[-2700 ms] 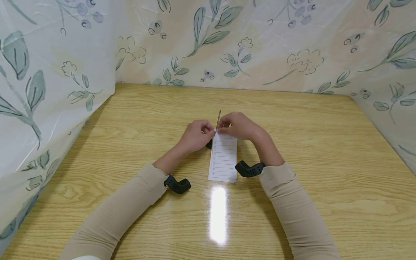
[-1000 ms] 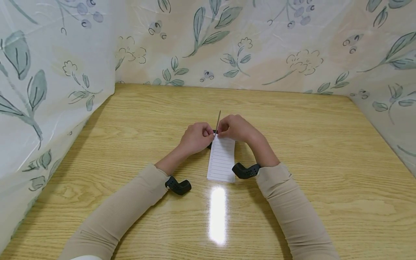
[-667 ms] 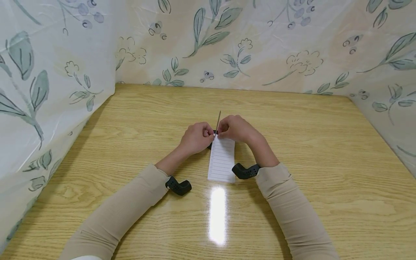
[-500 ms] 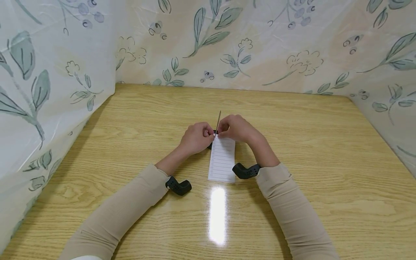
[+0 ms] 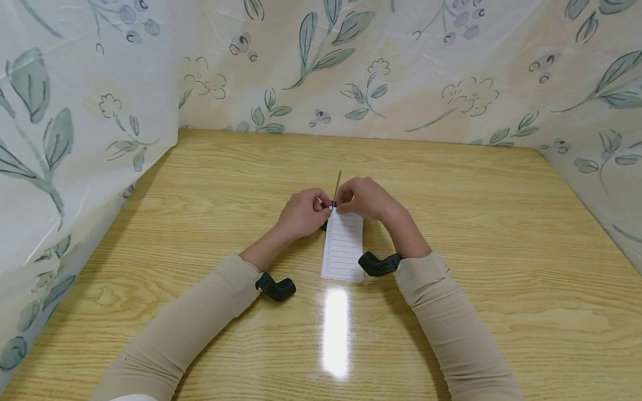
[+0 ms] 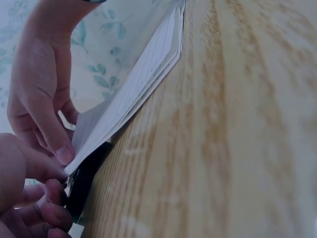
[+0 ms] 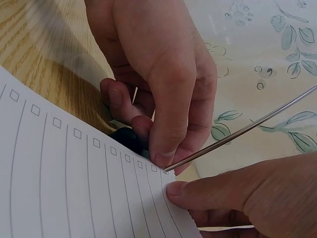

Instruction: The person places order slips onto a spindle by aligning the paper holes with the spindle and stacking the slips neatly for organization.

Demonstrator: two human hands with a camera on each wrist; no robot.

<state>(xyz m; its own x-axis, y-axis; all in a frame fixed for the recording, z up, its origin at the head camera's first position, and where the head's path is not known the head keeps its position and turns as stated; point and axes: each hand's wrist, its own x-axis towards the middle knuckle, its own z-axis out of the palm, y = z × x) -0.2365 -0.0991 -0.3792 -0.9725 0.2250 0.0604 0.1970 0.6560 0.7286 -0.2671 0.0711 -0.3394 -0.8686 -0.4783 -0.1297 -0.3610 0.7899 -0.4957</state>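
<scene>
A slim stack of white lined checklist sheets (image 5: 343, 248) lies on the table, its far end raised and curved. My left hand (image 5: 302, 213) pinches the far left corner, thumb (image 7: 171, 141) on top. My right hand (image 5: 368, 197) pinches the far edge beside it, thumb (image 6: 62, 148) on the paper. Between the two hands a thin metal rod (image 7: 237, 133) slants up and away from the sheets' far end. Under that end sits a flat black piece (image 6: 86, 181), mostly covered by paper and left fingers; its kind cannot be told, nor whether it joins the rod.
The wood-grain table (image 5: 476, 223) spreads around the hands. Floral sheeting (image 5: 321, 61) hangs behind it and along the left and right sides. Black wrist cameras (image 5: 276, 287) jut inward from both sleeves. A bright light reflection (image 5: 336, 334) shows in front of the paper.
Since the earliest frame, the sheets and my right hand have shifted slightly left and nearer, and some black shows at the far end. Over the last second both hands stay almost still.
</scene>
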